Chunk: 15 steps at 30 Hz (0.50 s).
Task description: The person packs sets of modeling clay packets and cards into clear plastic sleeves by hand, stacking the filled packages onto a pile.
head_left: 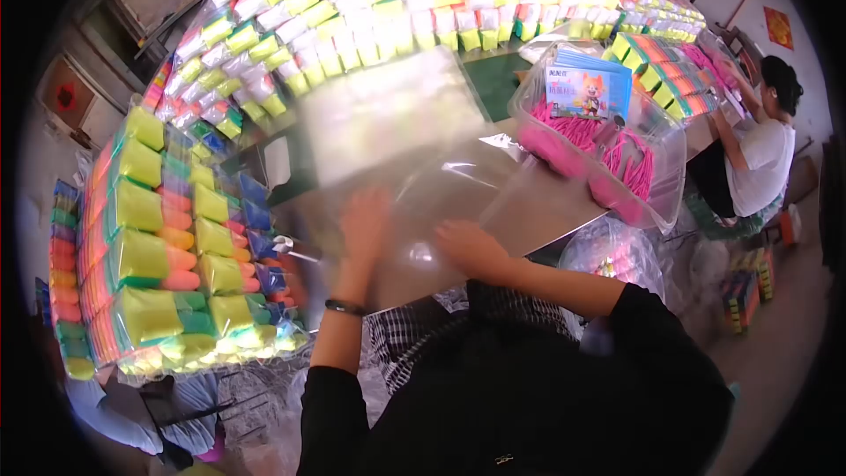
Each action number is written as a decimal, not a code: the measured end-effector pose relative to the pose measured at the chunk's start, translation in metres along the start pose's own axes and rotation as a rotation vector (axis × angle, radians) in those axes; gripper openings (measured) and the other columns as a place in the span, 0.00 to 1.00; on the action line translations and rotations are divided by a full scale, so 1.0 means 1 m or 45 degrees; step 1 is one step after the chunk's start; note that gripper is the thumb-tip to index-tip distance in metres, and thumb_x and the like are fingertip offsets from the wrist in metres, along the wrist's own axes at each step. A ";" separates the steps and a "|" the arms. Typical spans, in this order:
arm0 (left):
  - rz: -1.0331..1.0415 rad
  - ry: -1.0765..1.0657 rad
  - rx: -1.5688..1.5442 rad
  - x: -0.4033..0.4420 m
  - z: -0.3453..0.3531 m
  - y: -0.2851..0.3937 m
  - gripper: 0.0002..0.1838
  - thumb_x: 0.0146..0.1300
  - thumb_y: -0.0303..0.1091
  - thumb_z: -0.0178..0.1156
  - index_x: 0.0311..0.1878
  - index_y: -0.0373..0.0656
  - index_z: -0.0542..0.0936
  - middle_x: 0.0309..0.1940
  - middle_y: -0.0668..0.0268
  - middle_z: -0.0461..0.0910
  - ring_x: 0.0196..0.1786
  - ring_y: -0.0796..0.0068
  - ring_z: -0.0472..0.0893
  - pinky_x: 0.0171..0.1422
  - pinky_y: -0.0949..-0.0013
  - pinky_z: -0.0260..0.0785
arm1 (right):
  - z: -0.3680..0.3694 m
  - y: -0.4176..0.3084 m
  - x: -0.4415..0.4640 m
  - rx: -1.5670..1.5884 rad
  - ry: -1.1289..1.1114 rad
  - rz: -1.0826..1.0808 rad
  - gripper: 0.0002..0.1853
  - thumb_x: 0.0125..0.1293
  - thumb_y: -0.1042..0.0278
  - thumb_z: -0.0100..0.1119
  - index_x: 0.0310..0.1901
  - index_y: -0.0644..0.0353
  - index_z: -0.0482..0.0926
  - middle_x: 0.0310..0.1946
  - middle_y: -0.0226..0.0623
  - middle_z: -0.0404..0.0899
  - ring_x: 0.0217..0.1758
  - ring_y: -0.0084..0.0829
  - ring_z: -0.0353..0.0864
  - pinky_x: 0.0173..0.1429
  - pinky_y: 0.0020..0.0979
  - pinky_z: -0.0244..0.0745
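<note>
A clear plastic bag or sheet [441, 189], shiny with reflections, lies on the worktable in front of me. My left hand [363, 219] is over its left part, smeared by motion, so its fingers cannot be made out. Resting on the plastic nearer to me, my right hand [471, 247] points its fingers leftward; they look laid down on the sheet, with no object visible in them. Just beyond both hands is a pale rectangular bundle [392, 110] in see-through wrapping, blurred and overexposed.
A clear bin [674, 178] at the right holds pink cords [577, 132] and blue printed cards [590, 88]. Bagged colourful blocks [141, 256] are stacked at left; more packs [467, 0] line the back. A co-worker [753, 145] sits at right; another person's sleeve [106, 410] shows lower left.
</note>
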<state>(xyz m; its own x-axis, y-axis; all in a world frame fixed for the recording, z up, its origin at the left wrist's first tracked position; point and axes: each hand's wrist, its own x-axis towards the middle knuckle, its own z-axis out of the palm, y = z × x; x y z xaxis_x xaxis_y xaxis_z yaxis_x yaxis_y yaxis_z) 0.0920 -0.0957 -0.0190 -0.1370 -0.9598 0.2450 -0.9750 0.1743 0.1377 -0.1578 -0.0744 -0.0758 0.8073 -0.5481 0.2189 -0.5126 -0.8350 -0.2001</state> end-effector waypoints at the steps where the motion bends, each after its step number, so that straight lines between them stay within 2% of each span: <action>1: -0.113 -0.128 -0.157 0.005 0.001 -0.002 0.19 0.64 0.42 0.54 0.54 0.44 0.77 0.58 0.62 0.74 0.58 0.54 0.71 0.59 0.54 0.65 | -0.006 0.002 0.004 0.011 -0.006 -0.015 0.23 0.59 0.62 0.55 0.56 0.62 0.72 0.63 0.44 0.67 0.68 0.40 0.63 0.70 0.44 0.57; 2: -0.239 -0.241 -0.304 0.012 -0.013 -0.004 0.19 0.64 0.42 0.54 0.53 0.43 0.77 0.58 0.61 0.74 0.58 0.53 0.71 0.59 0.55 0.65 | -0.019 0.003 0.016 -0.016 -0.160 0.058 0.23 0.60 0.62 0.54 0.57 0.62 0.71 0.63 0.46 0.66 0.65 0.43 0.66 0.66 0.45 0.62; 3: -0.263 -0.410 -0.371 0.013 -0.024 0.002 0.21 0.65 0.41 0.53 0.56 0.39 0.74 0.61 0.55 0.71 0.61 0.51 0.70 0.63 0.56 0.63 | -0.029 0.002 0.034 -0.041 -0.309 0.110 0.24 0.61 0.63 0.53 0.58 0.61 0.70 0.63 0.48 0.66 0.62 0.45 0.70 0.62 0.47 0.66; 5: -0.092 -0.136 -0.506 -0.015 -0.040 0.025 0.26 0.64 0.44 0.54 0.58 0.34 0.70 0.61 0.50 0.69 0.65 0.49 0.66 0.69 0.57 0.58 | -0.038 0.012 0.060 0.303 -0.009 0.390 0.22 0.63 0.62 0.51 0.56 0.61 0.69 0.63 0.53 0.64 0.53 0.52 0.76 0.53 0.50 0.71; 7: 0.035 0.008 -0.312 -0.039 -0.026 0.036 0.33 0.59 0.45 0.58 0.61 0.32 0.67 0.62 0.46 0.66 0.67 0.47 0.63 0.72 0.57 0.54 | -0.049 0.038 0.091 0.376 -0.222 0.520 0.19 0.64 0.61 0.49 0.54 0.61 0.67 0.58 0.57 0.69 0.48 0.56 0.77 0.47 0.51 0.73; 9: 0.011 0.174 -0.130 -0.052 0.042 0.018 0.33 0.57 0.41 0.58 0.62 0.32 0.66 0.63 0.47 0.65 0.68 0.45 0.61 0.73 0.55 0.53 | -0.070 0.054 0.121 0.083 -0.431 0.234 0.18 0.65 0.56 0.50 0.49 0.63 0.70 0.34 0.52 0.80 0.35 0.50 0.82 0.41 0.47 0.74; 11: -0.043 0.218 -0.296 -0.056 0.039 0.024 0.29 0.56 0.32 0.54 0.62 0.31 0.66 0.63 0.46 0.65 0.68 0.46 0.61 0.72 0.54 0.53 | -0.182 -0.014 0.180 0.114 -1.228 -0.014 0.16 0.66 0.57 0.50 0.39 0.64 0.74 0.25 0.48 0.80 0.25 0.41 0.82 0.35 0.42 0.75; 12: -0.031 0.198 -0.231 -0.056 0.031 0.026 0.28 0.56 0.30 0.53 0.62 0.31 0.67 0.63 0.47 0.65 0.69 0.47 0.61 0.72 0.54 0.53 | -0.217 -0.047 0.206 0.333 -0.972 -0.523 0.14 0.67 0.61 0.50 0.32 0.64 0.76 0.20 0.41 0.79 0.17 0.31 0.78 0.28 0.34 0.73; 13: -0.018 0.163 -0.182 -0.060 0.028 0.029 0.27 0.56 0.28 0.51 0.61 0.31 0.67 0.63 0.47 0.65 0.69 0.48 0.61 0.73 0.54 0.52 | -0.260 -0.096 0.230 0.557 -0.799 -0.578 0.12 0.68 0.63 0.49 0.34 0.61 0.78 0.19 0.35 0.79 0.18 0.27 0.78 0.25 0.29 0.71; 14: -0.017 0.225 -0.197 -0.063 0.031 0.031 0.27 0.56 0.29 0.52 0.61 0.31 0.67 0.63 0.48 0.65 0.69 0.48 0.60 0.73 0.54 0.52 | -0.297 -0.145 0.254 0.619 -0.601 -0.652 0.18 0.69 0.57 0.46 0.27 0.61 0.75 0.19 0.38 0.78 0.21 0.32 0.78 0.31 0.36 0.73; 15: -0.004 0.293 -0.216 -0.063 0.032 0.032 0.28 0.56 0.30 0.52 0.61 0.31 0.68 0.63 0.48 0.65 0.69 0.49 0.60 0.73 0.54 0.51 | -0.318 -0.186 0.276 0.683 -0.181 -0.942 0.14 0.66 0.58 0.49 0.29 0.59 0.75 0.23 0.35 0.79 0.26 0.34 0.80 0.34 0.36 0.74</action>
<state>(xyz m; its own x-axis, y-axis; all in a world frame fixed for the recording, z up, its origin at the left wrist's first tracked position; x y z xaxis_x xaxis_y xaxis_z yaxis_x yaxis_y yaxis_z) 0.0640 -0.0370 -0.0610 -0.0714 -0.8885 0.4532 -0.9297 0.2240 0.2925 0.0675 -0.0866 0.3256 0.9216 0.1568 0.3550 0.3235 -0.8157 -0.4795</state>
